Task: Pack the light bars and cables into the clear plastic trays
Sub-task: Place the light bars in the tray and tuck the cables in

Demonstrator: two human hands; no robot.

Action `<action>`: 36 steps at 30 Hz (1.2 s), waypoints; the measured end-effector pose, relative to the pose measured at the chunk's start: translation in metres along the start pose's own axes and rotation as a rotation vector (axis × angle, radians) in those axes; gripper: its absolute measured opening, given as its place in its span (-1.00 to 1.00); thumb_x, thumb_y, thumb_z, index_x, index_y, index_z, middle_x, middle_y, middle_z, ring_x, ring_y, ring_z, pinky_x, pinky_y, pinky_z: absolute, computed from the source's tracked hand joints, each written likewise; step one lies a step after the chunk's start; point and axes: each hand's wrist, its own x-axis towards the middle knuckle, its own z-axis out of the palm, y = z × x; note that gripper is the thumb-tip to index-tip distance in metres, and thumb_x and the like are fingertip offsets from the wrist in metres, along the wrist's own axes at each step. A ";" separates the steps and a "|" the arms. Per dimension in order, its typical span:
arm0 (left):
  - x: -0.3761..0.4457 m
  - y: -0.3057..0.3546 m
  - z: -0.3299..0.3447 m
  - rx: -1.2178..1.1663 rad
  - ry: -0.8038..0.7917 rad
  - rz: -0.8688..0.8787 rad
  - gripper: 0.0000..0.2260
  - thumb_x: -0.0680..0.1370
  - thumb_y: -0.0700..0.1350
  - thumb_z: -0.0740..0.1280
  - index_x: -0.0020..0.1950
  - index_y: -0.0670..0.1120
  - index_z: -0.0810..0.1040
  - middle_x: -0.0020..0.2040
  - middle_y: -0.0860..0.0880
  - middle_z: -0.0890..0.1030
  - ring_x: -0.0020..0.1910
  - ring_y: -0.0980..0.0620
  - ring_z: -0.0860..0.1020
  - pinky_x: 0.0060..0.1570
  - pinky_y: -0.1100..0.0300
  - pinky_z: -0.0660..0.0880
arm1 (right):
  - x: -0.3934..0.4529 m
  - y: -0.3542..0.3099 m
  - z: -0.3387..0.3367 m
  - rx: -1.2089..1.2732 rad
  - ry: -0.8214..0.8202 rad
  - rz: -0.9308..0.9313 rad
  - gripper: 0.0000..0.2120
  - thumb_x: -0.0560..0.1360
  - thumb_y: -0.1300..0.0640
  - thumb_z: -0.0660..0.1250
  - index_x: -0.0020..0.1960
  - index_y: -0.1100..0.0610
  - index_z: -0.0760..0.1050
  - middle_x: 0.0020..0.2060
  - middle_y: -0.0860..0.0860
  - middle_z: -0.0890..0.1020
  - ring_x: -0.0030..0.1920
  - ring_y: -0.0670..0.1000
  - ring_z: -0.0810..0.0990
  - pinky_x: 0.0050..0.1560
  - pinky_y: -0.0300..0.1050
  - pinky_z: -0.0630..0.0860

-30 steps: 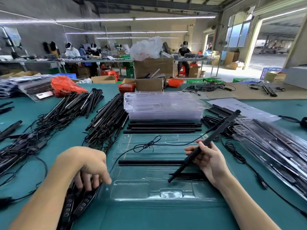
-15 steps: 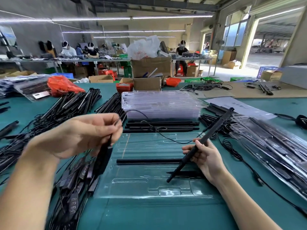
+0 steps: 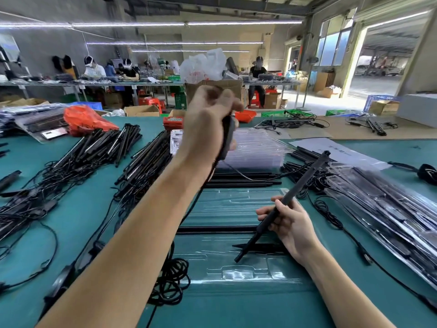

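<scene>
Head view: since half a second ago the left hand has risen from low at 9 o'clock to high above the tray stack, now blurred by motion. Its fingers curl round a black controller, which hangs from the fist toward 6 o'clock, its cable trailing down along the wrist; the exact finger hold is hard to read. The right hand has barely shifted, fingers wrapped round a light bar near its middle. The bar slants from 7 o'clock to 1 o'clock, lower tip over the open tray. One bar lies across that tray, at 9 o'clock of the right hand.
</scene>
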 end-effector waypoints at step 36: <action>-0.035 -0.015 -0.081 1.118 -0.984 -0.962 -0.58 0.43 0.26 0.45 0.05 -0.05 0.66 -0.10 0.05 0.73 -0.10 0.14 0.69 -0.10 0.19 0.61 | -0.017 -0.038 0.068 -0.137 -0.113 -0.117 -0.79 0.49 0.16 0.48 0.04 0.18 0.50 -0.15 0.18 0.72 -0.38 0.06 0.64 -0.44 -0.17 0.33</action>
